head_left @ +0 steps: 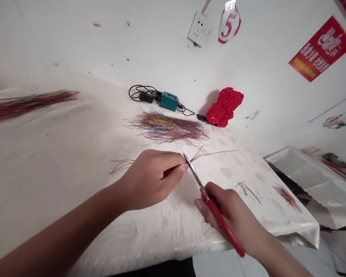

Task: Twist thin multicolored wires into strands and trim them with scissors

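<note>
My left hand point(152, 177) is closed in a pinch on a few thin coloured wires point(207, 154) that stick out to the right from its fingertips. My right hand point(227, 215) grips red-handled scissors point(210, 200). Their metal blades point up-left and meet the wires right at my left thumb. More strands trail out behind my left hand at the left. A large heap of multicoloured thin wires point(170, 129) lies on the white cloth-covered table point(60, 161) just beyond both hands.
A teal box with black cables point(168, 100) and a red fluffy object point(225, 105) sit by the wall. Another wire bundle point(25, 104) lies far left. Cut scraps point(286, 196) lie near the table's right edge. A second covered surface point(311, 173) stands at right.
</note>
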The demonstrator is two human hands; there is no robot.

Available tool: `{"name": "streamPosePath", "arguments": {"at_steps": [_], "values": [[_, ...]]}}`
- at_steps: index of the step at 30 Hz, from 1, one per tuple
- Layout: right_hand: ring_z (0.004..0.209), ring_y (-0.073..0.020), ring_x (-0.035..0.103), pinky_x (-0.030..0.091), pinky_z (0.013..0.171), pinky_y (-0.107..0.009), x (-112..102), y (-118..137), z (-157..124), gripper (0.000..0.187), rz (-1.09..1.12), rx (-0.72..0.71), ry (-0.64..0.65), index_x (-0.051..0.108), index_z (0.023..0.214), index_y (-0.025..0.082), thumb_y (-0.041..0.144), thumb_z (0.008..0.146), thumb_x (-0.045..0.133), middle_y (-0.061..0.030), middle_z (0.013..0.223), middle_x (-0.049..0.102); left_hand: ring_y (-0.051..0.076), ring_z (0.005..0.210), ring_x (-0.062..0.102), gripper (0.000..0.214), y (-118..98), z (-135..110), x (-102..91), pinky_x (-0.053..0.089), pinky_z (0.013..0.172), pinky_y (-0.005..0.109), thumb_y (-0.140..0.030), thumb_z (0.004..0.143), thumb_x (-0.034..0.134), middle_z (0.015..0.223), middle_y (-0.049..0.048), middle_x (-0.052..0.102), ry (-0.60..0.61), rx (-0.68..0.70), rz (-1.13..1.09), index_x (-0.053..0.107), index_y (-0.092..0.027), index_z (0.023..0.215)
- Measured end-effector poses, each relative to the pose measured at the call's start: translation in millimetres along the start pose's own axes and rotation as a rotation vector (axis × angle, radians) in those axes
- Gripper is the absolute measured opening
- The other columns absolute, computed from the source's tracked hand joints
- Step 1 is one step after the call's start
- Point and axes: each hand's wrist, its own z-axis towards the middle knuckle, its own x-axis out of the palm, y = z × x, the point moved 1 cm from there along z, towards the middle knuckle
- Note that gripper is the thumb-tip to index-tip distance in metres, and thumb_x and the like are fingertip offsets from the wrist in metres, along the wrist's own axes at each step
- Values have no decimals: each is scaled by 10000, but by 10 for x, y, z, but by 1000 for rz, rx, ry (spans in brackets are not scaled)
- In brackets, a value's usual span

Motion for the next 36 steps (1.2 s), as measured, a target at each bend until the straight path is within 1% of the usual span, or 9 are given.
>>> {"name": "streamPosePath", "arguments": {"at_steps": [3, 5, 10, 12, 17, 24, 28, 31, 36], "values": [[482, -96, 319, 264, 444, -236, 6, -25, -5, 361, 8, -3, -5, 357, 712, 222, 387, 889, 626, 69, 555, 447, 71, 530, 322, 290, -7, 6, 2, 280, 529, 236, -171, 932, 471, 567, -63, 365, 12, 1, 20, 416, -165, 648], [478, -94, 310, 260, 439, -235, 14, -38, -11, 364, 16, -1, -2, 352, 711, 223, 380, 889, 628, 72, 551, 439, 74, 525, 320, 294, -8, 11, 5, 280, 525, 239, -171, 931, 465, 564, -60, 367, 15, 11, 41, 413, -166, 642], [482, -101, 375, 295, 451, -239, 46, -53, -30, 342, 20, -1, 19, 367, 725, 223, 407, 914, 584, 53, 571, 500, 78, 519, 322, 283, 11, 17, 17, 270, 517, 252, -177, 932, 458, 568, -54, 398, 3, 57, 110, 463, -163, 649], [484, -105, 403, 302, 454, -242, 52, -57, -40, 342, 13, 5, 21, 369, 729, 222, 426, 926, 560, 44, 578, 517, 77, 522, 341, 282, 19, 22, 23, 272, 523, 257, -183, 937, 454, 567, -53, 414, 15, 49, 120, 489, -160, 658], [493, -104, 396, 299, 454, -240, 30, -100, -102, 364, 2, 6, 13, 348, 726, 221, 462, 962, 485, 42, 581, 492, 75, 534, 365, 284, -4, 47, 61, 276, 539, 259, -210, 942, 451, 578, -54, 431, 70, 22, 122, 507, -156, 669], [465, -106, 406, 270, 447, -245, 17, -183, -208, 375, 24, 24, 11, 349, 731, 223, 480, 973, 476, 42, 550, 484, 76, 532, 372, 283, -85, 106, 168, 252, 542, 260, -216, 937, 441, 575, -56, 429, 138, -7, 156, 498, -158, 666], [454, -103, 340, 237, 441, -252, 22, -236, -258, 386, -51, 9, -43, 340, 715, 223, 475, 964, 492, 47, 520, 451, 81, 557, 398, 278, -138, 177, 241, 247, 558, 259, -223, 939, 427, 600, -52, 467, 207, -44, 173, 495, -161, 677], [440, -98, 310, 229, 434, -252, -1, -281, -310, 402, -86, 24, -54, 332, 697, 221, 478, 959, 495, 49, 502, 441, 81, 558, 397, 291, -188, 232, 304, 232, 559, 263, -231, 943, 417, 598, -51, 470, 253, -60, 192, 480, -161, 668], [441, -111, 434, 290, 446, -244, -71, -341, -423, 406, -42, 87, -24, 373, 696, 216, 505, 965, 467, 27, 515, 504, 82, 561, 388, 305, -286, 299, 415, 219, 563, 268, -251, 947, 411, 592, -50, 466, 307, -81, 217, 459, -160, 660]]}}
